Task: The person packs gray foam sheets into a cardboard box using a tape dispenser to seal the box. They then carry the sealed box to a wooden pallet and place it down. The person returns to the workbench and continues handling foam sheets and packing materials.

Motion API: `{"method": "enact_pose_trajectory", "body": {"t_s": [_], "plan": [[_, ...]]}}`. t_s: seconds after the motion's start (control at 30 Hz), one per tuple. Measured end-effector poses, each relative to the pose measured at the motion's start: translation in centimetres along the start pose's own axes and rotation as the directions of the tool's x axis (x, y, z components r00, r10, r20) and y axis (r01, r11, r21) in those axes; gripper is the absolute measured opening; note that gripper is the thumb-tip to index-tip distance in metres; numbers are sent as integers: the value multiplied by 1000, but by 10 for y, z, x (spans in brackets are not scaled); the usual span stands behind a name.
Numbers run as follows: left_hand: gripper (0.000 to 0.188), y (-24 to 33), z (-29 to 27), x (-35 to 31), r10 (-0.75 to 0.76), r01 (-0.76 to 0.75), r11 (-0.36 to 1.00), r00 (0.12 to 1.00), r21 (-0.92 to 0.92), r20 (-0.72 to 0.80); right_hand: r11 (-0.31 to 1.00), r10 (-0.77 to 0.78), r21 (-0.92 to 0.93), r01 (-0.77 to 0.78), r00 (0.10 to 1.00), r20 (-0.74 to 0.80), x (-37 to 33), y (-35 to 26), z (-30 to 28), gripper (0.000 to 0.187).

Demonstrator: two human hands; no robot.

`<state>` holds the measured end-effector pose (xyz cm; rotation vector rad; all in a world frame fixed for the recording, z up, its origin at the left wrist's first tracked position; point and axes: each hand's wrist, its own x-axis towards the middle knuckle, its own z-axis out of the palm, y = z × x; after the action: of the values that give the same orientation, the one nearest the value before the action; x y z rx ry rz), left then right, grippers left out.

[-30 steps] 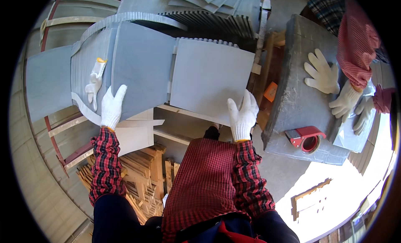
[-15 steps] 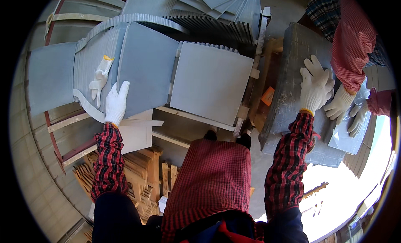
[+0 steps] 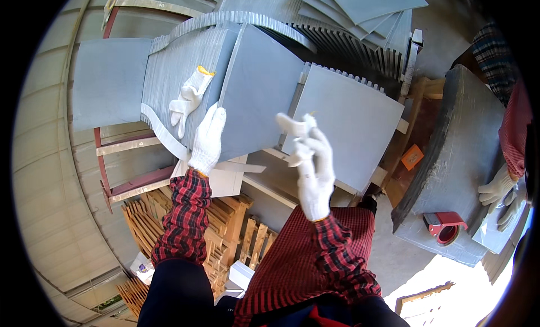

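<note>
My left hand (image 3: 207, 140), in a white knit glove, lies with fingers stretched out against the front end of a row of upright grey slabs (image 3: 185, 57). A loose white glove (image 3: 189, 100) with a yellow cuff rests on that row, just beyond the fingers. Above my lap and before a square grey slab (image 3: 351, 124), my gloved right hand (image 3: 318, 181) is closed on a crumpled white glove (image 3: 293, 125). A larger grey slab (image 3: 256, 93) leans at the right end of the row, near my left fingertips.
At the right stands a plastic-wrapped pile (image 3: 433, 158) with a red tape dispenser (image 3: 445, 228) on it. A co-worker's gloved hands (image 3: 498, 189) are at its far right. Wooden slats (image 3: 225, 226) stand below the rack; loose slabs (image 3: 371, 12) lie at the back.
My right hand has left the wrapped pile and come left over my lap, now with a white glove in it. My left hand stays at the slabs. The view has turned, uncovering the tape dispenser.
</note>
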<state>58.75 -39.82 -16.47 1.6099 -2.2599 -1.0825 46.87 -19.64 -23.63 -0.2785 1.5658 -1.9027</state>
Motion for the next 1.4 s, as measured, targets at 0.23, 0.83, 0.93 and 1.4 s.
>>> {"method": "enact_pose_trajectory", "body": {"t_s": [0.23, 0.83, 0.93, 1.4], "plan": [[70, -28, -8, 4, 81, -55, 951, 994, -303, 72, 911, -405, -52, 410, 910, 93, 51, 53, 165, 62], [49, 10, 1, -1, 71, -76, 987, 997, 143, 41, 537, 562, 727, -429, 824, 71, -15, 121, 152, 46], [49, 6, 2, 1, 30, -33, 997, 999, 73, 43, 880, 393, 233, -414, 910, 132, -31, 79, 159, 57], [50, 7, 4, 2, 68, -70, 996, 997, 57, 37, 672, 392, 667, -321, 919, 48, 82, 174, 133, 49]]}}
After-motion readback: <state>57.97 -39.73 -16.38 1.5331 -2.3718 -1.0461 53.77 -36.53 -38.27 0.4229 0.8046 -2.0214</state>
